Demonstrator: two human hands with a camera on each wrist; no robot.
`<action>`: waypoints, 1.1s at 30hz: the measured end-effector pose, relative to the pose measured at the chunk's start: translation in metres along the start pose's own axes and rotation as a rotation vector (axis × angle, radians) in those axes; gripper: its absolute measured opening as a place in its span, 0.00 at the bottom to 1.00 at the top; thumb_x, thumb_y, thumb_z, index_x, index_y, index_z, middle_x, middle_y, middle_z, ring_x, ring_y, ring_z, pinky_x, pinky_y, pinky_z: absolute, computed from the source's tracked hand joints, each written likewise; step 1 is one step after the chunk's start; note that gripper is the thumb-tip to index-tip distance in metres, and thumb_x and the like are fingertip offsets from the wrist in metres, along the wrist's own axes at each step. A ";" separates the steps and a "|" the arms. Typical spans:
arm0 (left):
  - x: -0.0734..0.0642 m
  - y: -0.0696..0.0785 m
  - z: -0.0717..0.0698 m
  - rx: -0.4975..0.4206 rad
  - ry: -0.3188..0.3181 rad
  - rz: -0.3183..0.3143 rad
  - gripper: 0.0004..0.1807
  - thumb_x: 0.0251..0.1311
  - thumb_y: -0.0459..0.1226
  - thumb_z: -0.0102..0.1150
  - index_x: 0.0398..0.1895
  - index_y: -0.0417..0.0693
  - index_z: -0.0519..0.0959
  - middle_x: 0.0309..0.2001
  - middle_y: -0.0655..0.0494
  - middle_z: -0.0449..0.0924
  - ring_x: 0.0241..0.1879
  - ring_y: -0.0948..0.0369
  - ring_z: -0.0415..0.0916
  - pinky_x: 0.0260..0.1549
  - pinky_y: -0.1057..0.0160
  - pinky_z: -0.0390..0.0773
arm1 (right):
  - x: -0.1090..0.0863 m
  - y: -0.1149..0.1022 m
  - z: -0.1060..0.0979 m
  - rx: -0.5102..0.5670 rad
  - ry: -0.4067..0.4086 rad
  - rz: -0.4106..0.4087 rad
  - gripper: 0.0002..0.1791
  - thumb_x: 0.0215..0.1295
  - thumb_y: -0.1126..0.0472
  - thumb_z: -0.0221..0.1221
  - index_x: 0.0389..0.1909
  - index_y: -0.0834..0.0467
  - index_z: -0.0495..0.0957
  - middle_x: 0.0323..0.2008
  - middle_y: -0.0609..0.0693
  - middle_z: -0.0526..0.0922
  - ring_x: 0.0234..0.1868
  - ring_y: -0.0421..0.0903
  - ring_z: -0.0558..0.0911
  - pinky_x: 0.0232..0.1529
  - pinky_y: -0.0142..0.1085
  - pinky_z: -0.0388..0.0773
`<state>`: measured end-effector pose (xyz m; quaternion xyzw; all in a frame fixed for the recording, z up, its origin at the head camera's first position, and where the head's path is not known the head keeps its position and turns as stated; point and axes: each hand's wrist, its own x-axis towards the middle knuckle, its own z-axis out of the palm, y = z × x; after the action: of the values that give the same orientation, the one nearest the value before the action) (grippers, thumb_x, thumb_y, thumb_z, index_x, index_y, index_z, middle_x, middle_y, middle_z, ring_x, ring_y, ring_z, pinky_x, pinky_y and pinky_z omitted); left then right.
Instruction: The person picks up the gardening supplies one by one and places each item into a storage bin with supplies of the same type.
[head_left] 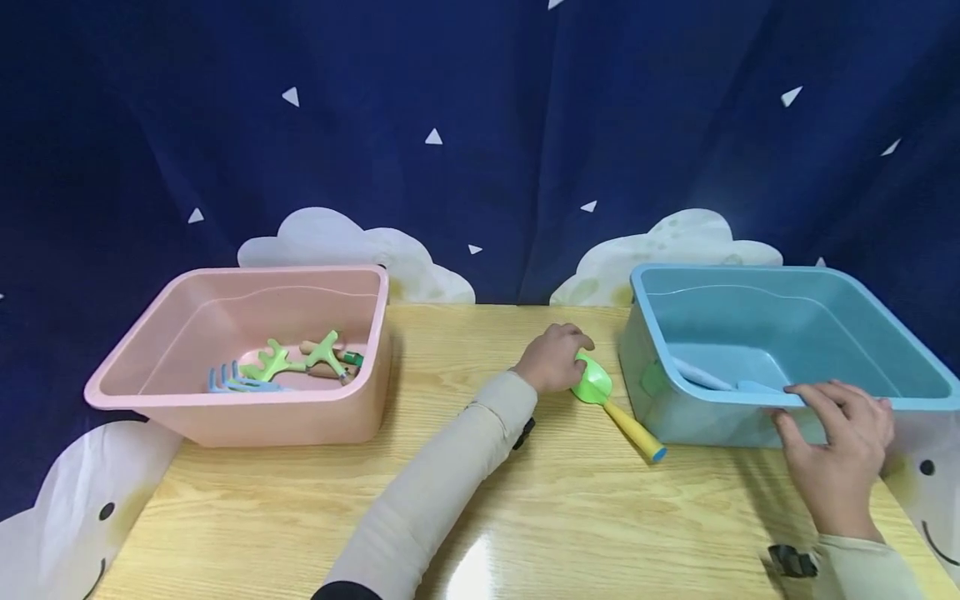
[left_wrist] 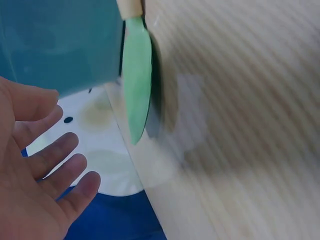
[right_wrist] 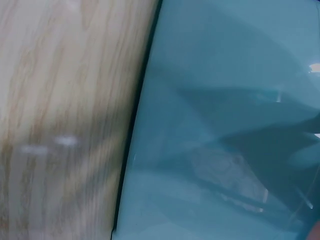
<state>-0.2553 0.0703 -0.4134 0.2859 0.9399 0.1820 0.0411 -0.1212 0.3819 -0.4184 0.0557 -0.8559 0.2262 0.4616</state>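
Observation:
My left hand (head_left: pixel 557 358) is beside the green blade of a toy shovel (head_left: pixel 592 382) with a yellow handle, which lies on the table. In the left wrist view, the left hand's fingers (left_wrist: pixel 65 150) are spread and relaxed, apart from the shovel's green blade (left_wrist: pixel 137 75). At the blue bin's near rim, my right hand (head_left: pixel 843 442) grips the edge, thumb on the outer side and fingers over the top. The blue bin (head_left: pixel 652 417) holds a light blue tool (head_left: pixel 701 375), partly hidden behind the near wall. Only the bin's outer wall (right_wrist: pixel 215 125) fills the right wrist view.
A pink bin (head_left: pixel 285 421) stands at the left with several toy garden tools, among them a blue rake (head_left: pixel 240 382) and a green fork (head_left: pixel 270 360). The wooden table (head_left: pixel 600 533) ends at a dark blue curtain (head_left: pixel 480 125) behind.

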 end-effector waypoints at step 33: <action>-0.030 0.062 0.037 0.179 -0.288 0.244 0.18 0.70 0.46 0.50 0.61 0.69 0.78 0.57 0.67 0.75 0.50 0.71 0.74 0.41 0.73 0.74 | 0.003 -0.005 0.001 0.039 0.022 0.007 0.43 0.62 0.28 0.53 0.37 0.70 0.82 0.39 0.71 0.78 0.60 0.57 0.73 0.75 0.51 0.45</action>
<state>-0.1910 0.1136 -0.4253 0.4234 0.8951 0.0585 0.1272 -0.1221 0.3772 -0.4151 0.0592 -0.8464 0.2453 0.4689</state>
